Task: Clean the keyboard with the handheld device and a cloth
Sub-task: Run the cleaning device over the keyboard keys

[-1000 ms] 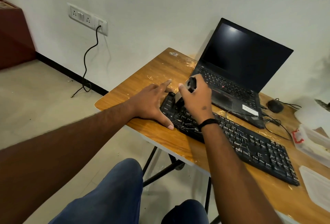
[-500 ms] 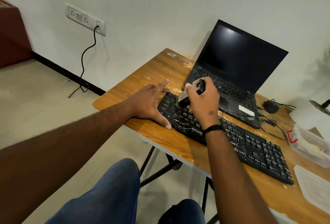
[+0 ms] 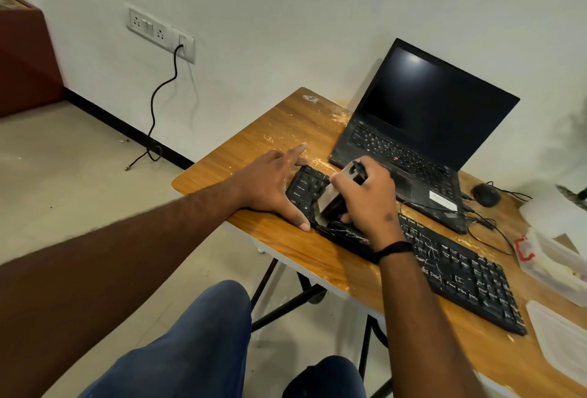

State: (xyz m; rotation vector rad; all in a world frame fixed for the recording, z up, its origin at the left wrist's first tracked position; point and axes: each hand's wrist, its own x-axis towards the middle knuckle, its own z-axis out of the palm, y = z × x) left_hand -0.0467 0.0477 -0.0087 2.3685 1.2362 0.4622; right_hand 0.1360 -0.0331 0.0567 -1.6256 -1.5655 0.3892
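Right hand [image 3: 365,197] grips the handheld device [image 3: 333,199] on the keyboard [image 3: 460,270] at centre frame, left hand [image 3: 273,184] splayed flat — most keys remain; no cloth visible.

Likely office: laptop [image 3: 422,130], wall sockets [image 3: 160,30], small desk [image 3: 254,150].

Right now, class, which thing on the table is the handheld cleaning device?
Find the wooden table with the black keyboard along its near edge. At the keyboard's left end, the right hand grips the handheld device: small and pale grey, unlike the black electronics around it.
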